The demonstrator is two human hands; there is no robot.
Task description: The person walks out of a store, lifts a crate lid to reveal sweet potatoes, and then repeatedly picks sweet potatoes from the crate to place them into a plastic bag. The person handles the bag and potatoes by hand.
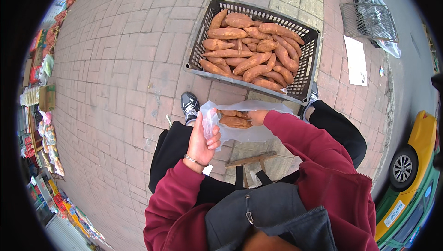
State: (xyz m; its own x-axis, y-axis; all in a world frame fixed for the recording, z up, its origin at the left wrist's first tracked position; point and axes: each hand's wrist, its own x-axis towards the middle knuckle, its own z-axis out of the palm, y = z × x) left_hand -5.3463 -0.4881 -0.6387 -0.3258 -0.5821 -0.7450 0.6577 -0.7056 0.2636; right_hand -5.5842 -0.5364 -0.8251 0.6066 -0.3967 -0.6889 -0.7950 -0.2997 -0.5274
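Observation:
My left hand (204,138) grips the gathered edge of a translucent plastic bag (256,136), thumb pointing up. Several sweet potatoes (235,122) lie in the bag between my hands. My right hand (258,117) is at the bag's mouth, touching the right end of these sweet potatoes; its fingertips are partly hidden, so its grip is unclear. Just beyond the bag stands a black plastic crate (251,85) heaped with reddish-brown sweet potatoes (254,62).
Under the bag, a wooden stool piece (251,159) shows between my legs. A wire-mesh rack (370,22) and a white sheet (355,61) lie near the right kerb. A yellow and green car (412,182) is on the road. Packaged goods (50,140) line the far left.

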